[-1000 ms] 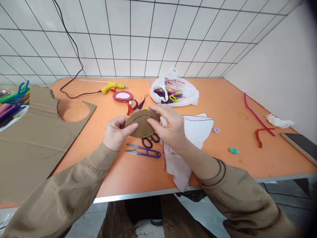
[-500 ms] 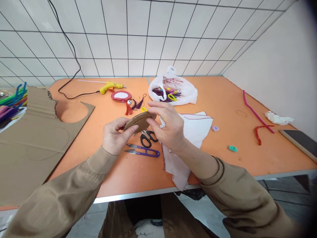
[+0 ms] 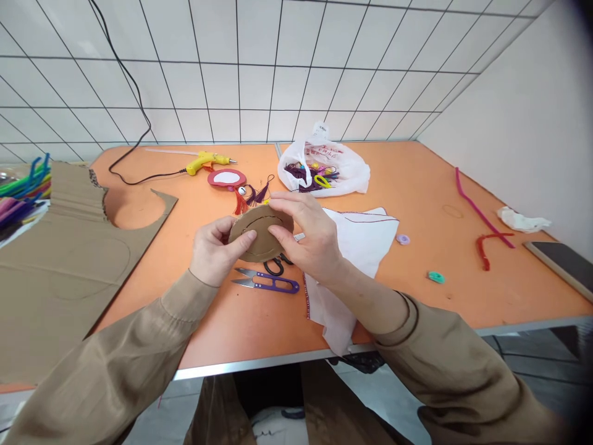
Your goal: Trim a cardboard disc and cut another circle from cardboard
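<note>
A round cardboard disc (image 3: 260, 242) with a curved line marked on its face is held up over the table between both hands. My left hand (image 3: 217, 248) grips its left edge, thumb on the face and fingers behind. My right hand (image 3: 309, 232) pinches the right side, thumb on the face and fingers along the top edge. Beneath the disc lie black-handled scissors (image 3: 275, 267), partly hidden by it. Purple thread snips (image 3: 273, 282) rest just in front of them. White cloth with a dark red stitched edge (image 3: 364, 238) spreads under and beyond my right hand.
At left lies a large cardboard sheet (image 3: 55, 272) with a round cut-out. Behind are a yellow glue gun (image 3: 208, 162), a red-rimmed oval piece (image 3: 227, 178), tassels (image 3: 252, 196) and a white plastic bag (image 3: 352, 170). Pipe cleaners (image 3: 482, 207) and a phone (image 3: 563, 262) lie at right.
The disc has tilted so its flat face shows more fully and it covers more of the black scissors. Both hands keep their hold, with slight shifts of the fingers.
</note>
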A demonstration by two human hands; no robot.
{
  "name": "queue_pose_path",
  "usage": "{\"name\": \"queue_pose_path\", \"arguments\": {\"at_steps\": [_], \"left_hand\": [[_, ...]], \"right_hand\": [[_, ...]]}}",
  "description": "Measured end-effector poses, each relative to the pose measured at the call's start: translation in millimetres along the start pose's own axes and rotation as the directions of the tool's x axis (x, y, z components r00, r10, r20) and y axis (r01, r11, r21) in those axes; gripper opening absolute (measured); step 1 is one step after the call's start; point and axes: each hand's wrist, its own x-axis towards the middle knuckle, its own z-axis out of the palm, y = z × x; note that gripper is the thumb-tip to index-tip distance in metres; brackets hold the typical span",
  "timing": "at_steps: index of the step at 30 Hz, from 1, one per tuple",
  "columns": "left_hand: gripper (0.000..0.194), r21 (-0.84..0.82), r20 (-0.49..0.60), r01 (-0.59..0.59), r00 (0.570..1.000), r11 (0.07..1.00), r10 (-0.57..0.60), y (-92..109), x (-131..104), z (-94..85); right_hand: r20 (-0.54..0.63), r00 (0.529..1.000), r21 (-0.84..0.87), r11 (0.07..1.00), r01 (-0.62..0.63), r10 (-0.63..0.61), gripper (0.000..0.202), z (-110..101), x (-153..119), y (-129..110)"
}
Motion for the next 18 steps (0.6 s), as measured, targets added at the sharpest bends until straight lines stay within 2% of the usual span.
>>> {"name": "queue_pose_path", "arguments": {"at_steps": [7,9,11,13,15,18], "left_hand": [[0.015,0.130,0.023,-0.062,0.998,0.990,0.059,-2.5,-1.3,0.7],[0.014,0.108,0.038,-0.051,0.998,0.993,0.047,-1.8,-1.8,0.7],[0.014,0.070,0.071,-0.027,0.997,0.997,0.022,-2.2,-2.1,0.7],[0.016,0.049,0.097,-0.003,0.995,0.999,-0.001,-4.0,-1.9,0.9],[0.019,0.039,0.107,0.022,0.994,0.999,-0.026,-6.6,-1.4,1.7],[0.026,-0.020,0.104,0.085,0.991,0.996,-0.083,-9.5,-0.3,3.6]], "right_hand": [[0.049,0.998,0.006,1.000,-0.024,0.024,0.028,0.9,-0.9,1.0],[0.063,0.996,0.051,0.997,-0.061,0.057,0.029,1.4,-1.4,0.3],[0.085,0.987,0.121,0.981,-0.150,0.140,0.029,2.1,-1.7,-0.8],[0.129,0.953,0.204,0.933,-0.297,0.275,0.027,2.8,-1.7,-1.8],[0.198,0.891,0.290,0.844,-0.451,0.408,0.022,3.4,-1.1,-2.4],[0.296,0.806,0.387,0.707,-0.592,0.513,0.014,4.3,0.4,-2.4]]}}
